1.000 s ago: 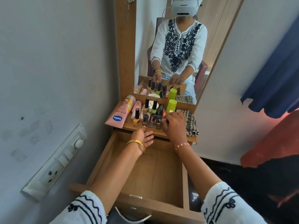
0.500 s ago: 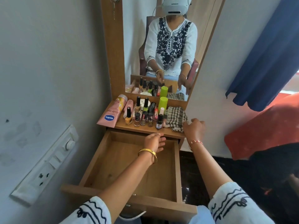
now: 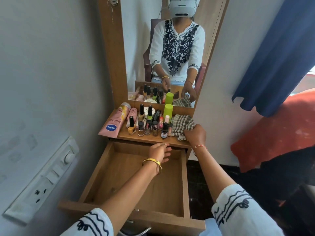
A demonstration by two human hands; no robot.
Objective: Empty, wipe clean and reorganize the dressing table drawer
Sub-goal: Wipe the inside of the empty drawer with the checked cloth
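The wooden drawer (image 3: 185, 184) of the dressing table stands pulled out, its inside bare. On the shelf (image 3: 151, 139) above it stand several nail polish bottles (image 3: 148, 127), a pink Vaseline tube (image 3: 113, 122), a green bottle (image 3: 168, 111) and a white jar. A checked cloth (image 3: 182, 123) lies at the shelf's right end. My right hand (image 3: 196, 134) grips the cloth's near corner. My left hand (image 3: 159, 151) hovers over the back of the drawer, fingers apart and holding nothing.
A mirror (image 3: 170, 48) rises behind the shelf. A switch panel (image 3: 42, 181) is on the left wall. A blue curtain (image 3: 276, 53) hangs to the right, above red and dark fabric (image 3: 272, 133).
My right hand left the bottles, swung out past the shelf's right end, then came back onto the checked cloth and closed on it. My left hand stayed over the drawer's back.
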